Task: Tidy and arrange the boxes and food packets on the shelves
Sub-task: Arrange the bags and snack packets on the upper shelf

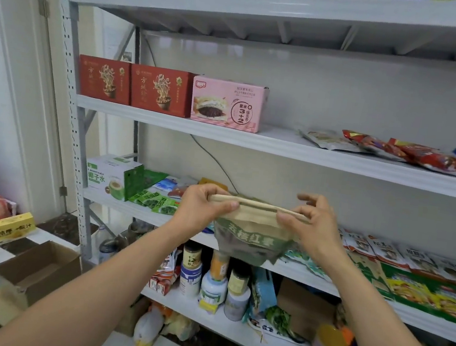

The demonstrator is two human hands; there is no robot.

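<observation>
In the head view the person holds a brown-and-green food pouch [250,239] in the air, in front of the crowded third shelf [130,208] and near the middle of the rack. The left hand [205,207] pinches the left end of the pouch's folded top strip between thumb and curled fingers [227,205]. The right hand [309,226] pinches the right end with its thumb and forefinger, and its other fingers are lifted and loosely spread above the strip. The pouch hangs upright with its top up, its crumpled bottom down and its printed green band facing the camera. Its longest visible line is the top strip, which runs left to right and dips slightly to the right. The hold is on that thin strip only, so a slip at either end would probably let the pouch swing and drop onto the jars [213,283] on the shelf below. If the seal is not fully shut, pulling the ends apart could open it and spill the contents. Setting it down among the loose green packets [154,199] could also nudge some off the front edge. The shelf above [281,147] has open room to the right of the pink box [228,105].
</observation>
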